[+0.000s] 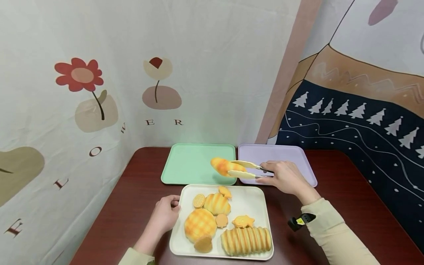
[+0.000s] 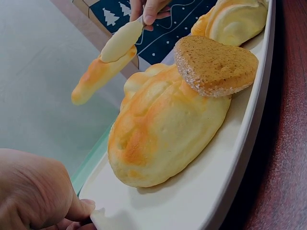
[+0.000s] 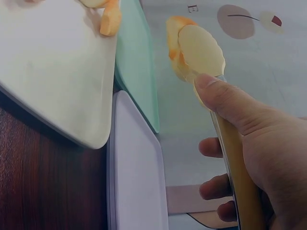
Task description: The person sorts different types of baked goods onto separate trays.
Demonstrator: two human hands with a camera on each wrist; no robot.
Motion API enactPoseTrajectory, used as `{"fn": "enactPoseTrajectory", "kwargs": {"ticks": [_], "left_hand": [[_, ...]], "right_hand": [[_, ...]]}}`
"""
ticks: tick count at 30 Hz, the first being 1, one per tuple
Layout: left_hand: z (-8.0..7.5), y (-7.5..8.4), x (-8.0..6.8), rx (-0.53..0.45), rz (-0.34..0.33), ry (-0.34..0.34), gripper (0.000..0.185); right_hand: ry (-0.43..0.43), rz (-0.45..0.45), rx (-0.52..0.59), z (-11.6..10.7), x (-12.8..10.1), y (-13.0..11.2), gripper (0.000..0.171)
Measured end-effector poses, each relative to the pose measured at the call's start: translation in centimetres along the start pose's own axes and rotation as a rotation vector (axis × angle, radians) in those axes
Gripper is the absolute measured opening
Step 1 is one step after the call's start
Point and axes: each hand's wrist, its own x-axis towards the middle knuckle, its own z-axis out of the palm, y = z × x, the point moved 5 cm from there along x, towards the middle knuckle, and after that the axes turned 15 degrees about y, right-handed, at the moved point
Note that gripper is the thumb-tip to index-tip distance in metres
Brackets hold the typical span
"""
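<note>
status: one long bread roll [image 1: 222, 166] was held clamped between the cream tongs [image 1: 246, 169], lifted clear of the table, hanging over the right edge of the green tray [image 1: 185, 162]. the tongs were gripped by the right hand [image 1: 285, 177], thumb on the upper arm and fingers curled under, squeezed narrow on the roll. the white tray [image 1: 255, 206] was steadied at its 9 o'clock rim by the left hand [image 1: 164, 215], thumb over the edge; what the other fingers did under the rim could not be told.

judged progress: early. nothing was seen lying on the green tray or on the lilac tray [image 1: 281, 154] at its 3 o'clock, so the roll in the tongs was likely the first item out, not yet set down.

left on the white tray: a round checkered bun [image 1: 200, 223], a striped loaf [image 1: 246, 240] at 5 o'clock, a smaller bun [image 1: 216, 203] near the middle, a round biscuit [image 1: 199, 200], a heart-shaped cookie [image 2: 216, 64] and a few small cookies. most of the load was judged still to be handled.
</note>
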Motion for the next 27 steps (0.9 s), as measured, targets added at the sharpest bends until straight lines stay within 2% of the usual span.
{"fn": "enactPoseTrajectory", "kwargs": {"ticks": [11,27], "left_hand": [[-0.1,0.2,0.0,-0.002,-0.010,-0.006,0.029],[-0.1,0.2,-0.1,0.006,-0.007,0.001,0.029]], "right_hand": [[-0.028,0.005,-0.006,1.2,0.7,-0.3,0.064],[-0.020,-0.034,0.015,2.8,1.4,-0.5,0.059]]}}
